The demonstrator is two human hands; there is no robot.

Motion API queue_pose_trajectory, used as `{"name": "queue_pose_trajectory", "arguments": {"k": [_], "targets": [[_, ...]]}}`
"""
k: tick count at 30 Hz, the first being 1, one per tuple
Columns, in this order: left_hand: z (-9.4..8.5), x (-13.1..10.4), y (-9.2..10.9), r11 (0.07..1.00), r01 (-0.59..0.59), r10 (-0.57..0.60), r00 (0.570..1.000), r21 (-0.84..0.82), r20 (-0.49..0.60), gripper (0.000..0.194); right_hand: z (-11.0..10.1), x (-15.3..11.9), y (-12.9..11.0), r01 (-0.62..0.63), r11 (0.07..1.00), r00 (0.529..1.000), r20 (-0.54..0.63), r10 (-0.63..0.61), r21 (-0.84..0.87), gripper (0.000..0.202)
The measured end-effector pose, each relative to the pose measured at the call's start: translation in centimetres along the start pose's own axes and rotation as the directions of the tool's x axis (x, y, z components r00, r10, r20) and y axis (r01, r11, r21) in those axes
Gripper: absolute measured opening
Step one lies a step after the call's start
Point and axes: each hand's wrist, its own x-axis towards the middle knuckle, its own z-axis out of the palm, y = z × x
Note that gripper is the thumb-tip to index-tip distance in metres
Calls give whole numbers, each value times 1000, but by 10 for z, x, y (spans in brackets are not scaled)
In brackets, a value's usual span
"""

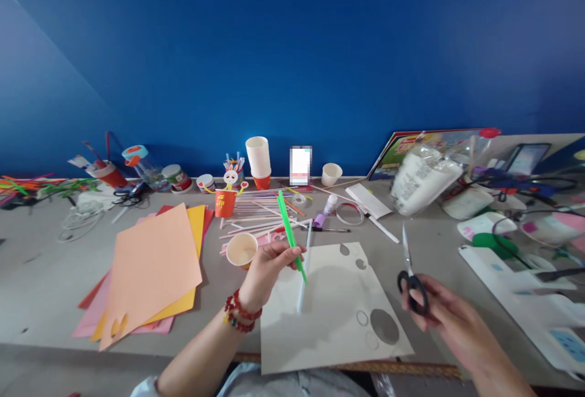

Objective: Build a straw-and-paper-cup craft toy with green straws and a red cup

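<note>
Bright green drinking straws [287,223] are pinched between the thumb and fingers of my left hand [275,258], tilted with their upper ends leaning left. A pale bluish straw [304,284] passes beside the fingertips; whether they hold it too, I cannot tell. Beneath that hand lies a white sheet of card [329,311] with round holes cut in it. My right hand [436,308] has its fingers in the black handles of a pair of scissors [408,257], right of the card. The blades point up and away and look closed together.
Coloured paper sheets [155,263] are stacked at left. A paper cup [242,249] stands beside my left hand, with loose straws [253,205] behind it. A rabbit-decorated red cup [225,202] stands farther back. At right are a white power strip [516,311] and a bag of cups [423,180].
</note>
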Motion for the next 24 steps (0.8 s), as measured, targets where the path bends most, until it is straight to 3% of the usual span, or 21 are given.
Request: {"name": "queue_pose_trajectory", "arguments": {"k": [4,9,12,15,24], "targets": [[4,0,2,998,-35,34,999,-43,-25,28,54,-12,-14,-204,945,946,301,122,257,55],[9,-2,3,971,-148,118,979,-186,-164,23,113,-36,-23,-161,935,872,490,-16,317,59],[12,-2,2,924,-278,208,941,-262,-267,18,131,-50,-32,-64,930,835,531,-148,361,56],[17,-2,-1,879,-351,242,912,-323,-331,15,145,-56,-42,-63,921,807,563,-180,385,57],[37,0,-14,836,-385,231,893,-390,-385,20,184,-44,-65,-73,868,892,421,-163,491,57]]}}
